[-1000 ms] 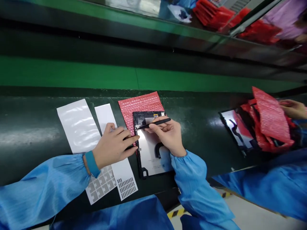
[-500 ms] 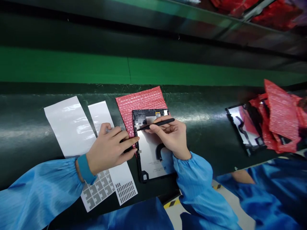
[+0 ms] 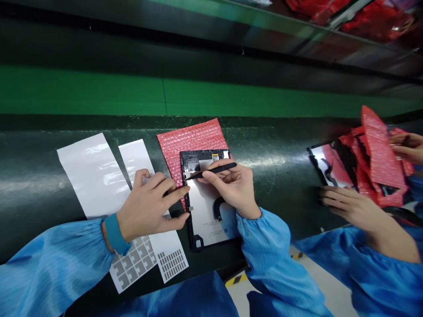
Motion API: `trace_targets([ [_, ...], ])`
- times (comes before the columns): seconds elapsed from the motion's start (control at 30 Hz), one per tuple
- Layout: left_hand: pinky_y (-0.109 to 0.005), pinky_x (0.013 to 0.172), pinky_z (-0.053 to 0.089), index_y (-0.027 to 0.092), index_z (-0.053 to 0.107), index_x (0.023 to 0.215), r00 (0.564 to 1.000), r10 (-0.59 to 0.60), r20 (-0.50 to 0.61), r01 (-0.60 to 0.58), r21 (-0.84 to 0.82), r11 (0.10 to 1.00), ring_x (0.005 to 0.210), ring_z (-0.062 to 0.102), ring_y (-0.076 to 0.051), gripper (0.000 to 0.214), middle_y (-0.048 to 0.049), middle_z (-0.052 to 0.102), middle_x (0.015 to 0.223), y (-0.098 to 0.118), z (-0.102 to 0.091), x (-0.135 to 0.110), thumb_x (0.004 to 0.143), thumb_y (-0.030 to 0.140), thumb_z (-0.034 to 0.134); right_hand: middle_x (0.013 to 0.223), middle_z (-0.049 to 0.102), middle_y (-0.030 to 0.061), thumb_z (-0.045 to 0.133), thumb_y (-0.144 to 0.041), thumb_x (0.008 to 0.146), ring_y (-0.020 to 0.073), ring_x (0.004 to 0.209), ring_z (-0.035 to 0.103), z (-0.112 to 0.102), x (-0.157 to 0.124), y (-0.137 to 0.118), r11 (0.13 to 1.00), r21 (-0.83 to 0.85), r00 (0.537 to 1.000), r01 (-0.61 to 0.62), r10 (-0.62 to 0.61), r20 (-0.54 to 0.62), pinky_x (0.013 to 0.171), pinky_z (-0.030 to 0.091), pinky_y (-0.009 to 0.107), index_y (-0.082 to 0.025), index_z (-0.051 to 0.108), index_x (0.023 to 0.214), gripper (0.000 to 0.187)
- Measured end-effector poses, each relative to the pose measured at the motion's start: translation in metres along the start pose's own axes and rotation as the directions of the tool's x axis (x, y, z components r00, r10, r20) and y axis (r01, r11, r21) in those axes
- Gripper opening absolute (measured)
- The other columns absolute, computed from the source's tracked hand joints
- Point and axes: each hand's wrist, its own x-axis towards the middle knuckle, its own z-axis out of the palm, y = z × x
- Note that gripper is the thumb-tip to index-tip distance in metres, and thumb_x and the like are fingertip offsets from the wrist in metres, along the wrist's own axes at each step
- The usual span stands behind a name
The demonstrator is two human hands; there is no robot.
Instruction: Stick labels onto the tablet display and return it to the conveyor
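My right hand (image 3: 236, 187) grips black tweezers (image 3: 218, 169), their tips at the left edge of a tablet screen assembly (image 3: 205, 220). The assembly has a black frame and a silvery back, and lies partly on a red bubble-wrap bag (image 3: 191, 136). My left hand (image 3: 153, 202) has its fingers apart and rests fingertips against the assembly's left edge. Under that hand and wrist lie two white sticker sheets, a wide sheet (image 3: 95, 176) with grey cut shapes and a narrow sheet (image 3: 170, 246) with small grey rectangles.
At right, a co-worker's hand (image 3: 357, 207) touches another screen assembly (image 3: 325, 163), and their other hand (image 3: 408, 147) is at a pile of red bubble-wrap bags (image 3: 383, 154). A shelf (image 3: 297, 37) with red bags runs above the green bench back.
The co-worker's hands have come into view over the screen and bags at right. My left fingers have shifted slightly along the assembly's edge; the tweezers stay at nearly the same spot.
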Motion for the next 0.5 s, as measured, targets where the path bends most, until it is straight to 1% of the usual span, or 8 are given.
trace_targets([
  [0.23,-0.05,0.085,0.029,0.022,0.068,0.129,1.0,-0.017,0.017,0.017,0.025,1.0,0.101,0.054,-0.027,0.05,-0.0058,0.061,0.106,-0.0001,-0.0017,-0.0009,0.1,0.059,0.054,0.088,0.08,0.006,0.091,-0.029,0.088,0.0234,0.077,0.081,0.0003,0.0012,-0.0022,1.0,0.003,1.0,0.003,-0.003,0.012,0.075,0.072,0.026,-0.017,0.072,0.092,0.023],
  [0.4,-0.049,0.084,0.029,0.019,0.066,0.133,0.998,-0.043,0.038,0.042,0.019,0.999,0.099,0.052,-0.027,0.054,-0.0064,0.06,0.103,0.0,-0.0016,0.0001,0.102,0.06,0.047,0.084,0.079,0.0051,0.091,-0.033,0.088,0.0229,0.075,0.081,0.0006,0.0013,-0.0038,1.0,-0.012,1.0,-0.006,0.006,0.009,0.075,0.072,0.027,-0.017,0.072,0.093,0.025],
  [0.5,-0.05,0.085,0.03,0.019,0.065,0.135,0.997,-0.053,0.056,0.053,0.01,0.999,0.1,0.052,-0.027,0.057,-0.0064,0.06,0.103,-0.0001,-0.0002,0.0005,0.102,0.062,0.047,0.082,0.079,0.0045,0.091,-0.034,0.088,0.0225,0.075,0.081,0.0003,0.0011,-0.0034,1.0,-0.016,1.0,-0.014,0.014,0.008,0.075,0.072,0.027,-0.018,0.072,0.093,0.025],
])
